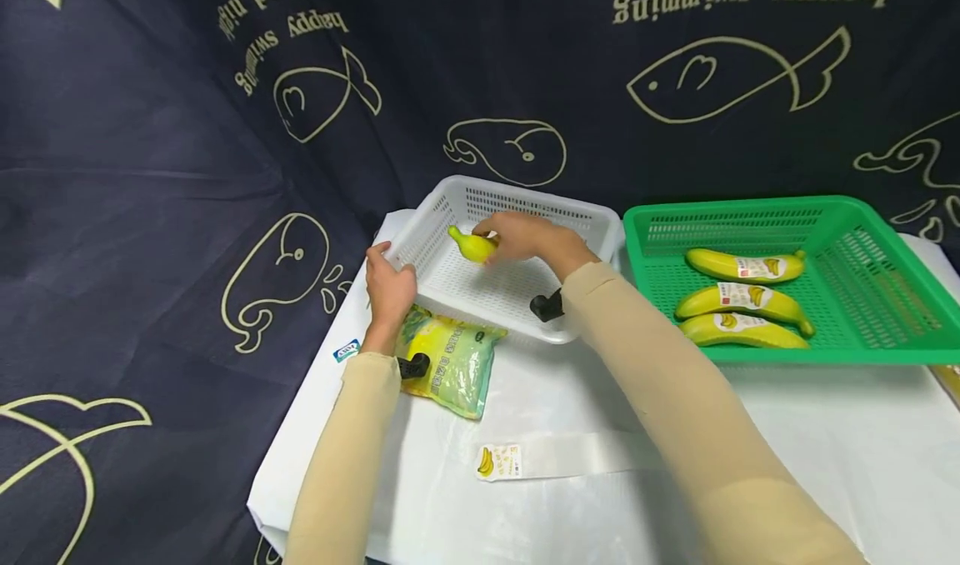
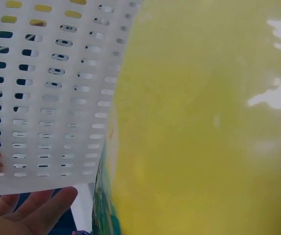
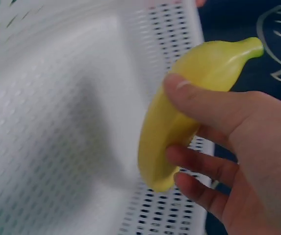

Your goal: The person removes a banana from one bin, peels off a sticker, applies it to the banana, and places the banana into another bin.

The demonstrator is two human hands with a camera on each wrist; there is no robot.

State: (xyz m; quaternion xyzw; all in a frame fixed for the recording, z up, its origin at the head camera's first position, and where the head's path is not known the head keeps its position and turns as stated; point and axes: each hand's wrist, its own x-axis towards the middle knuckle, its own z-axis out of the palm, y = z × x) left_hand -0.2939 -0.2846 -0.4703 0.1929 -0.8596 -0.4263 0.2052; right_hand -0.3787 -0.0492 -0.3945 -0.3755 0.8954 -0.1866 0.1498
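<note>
My right hand (image 1: 525, 238) grips a yellow banana (image 1: 472, 245) above the inside of the white perforated basket (image 1: 450, 292). The right wrist view shows thumb and fingers curled round the banana (image 3: 184, 107), with the white basket (image 3: 57, 122) below it. My left hand (image 1: 388, 286) holds the basket's near left corner. In the left wrist view, its fingers (image 2: 32, 210) lie under the basket wall (image 2: 47, 98). A yellow-green plastic bag (image 1: 450, 361) lies just in front of the basket, and it fills the left wrist view as a yellow surface (image 2: 204, 122).
A green basket (image 1: 885, 298) at the right holds three labelled bananas (image 1: 742, 298). A clear wrapper with a banana sticker (image 1: 501, 462) lies on the white table cover (image 1: 570, 498). A small blue label (image 1: 347, 351) lies near the table's left edge. A dark fish-print cloth (image 1: 150, 173) hangs behind.
</note>
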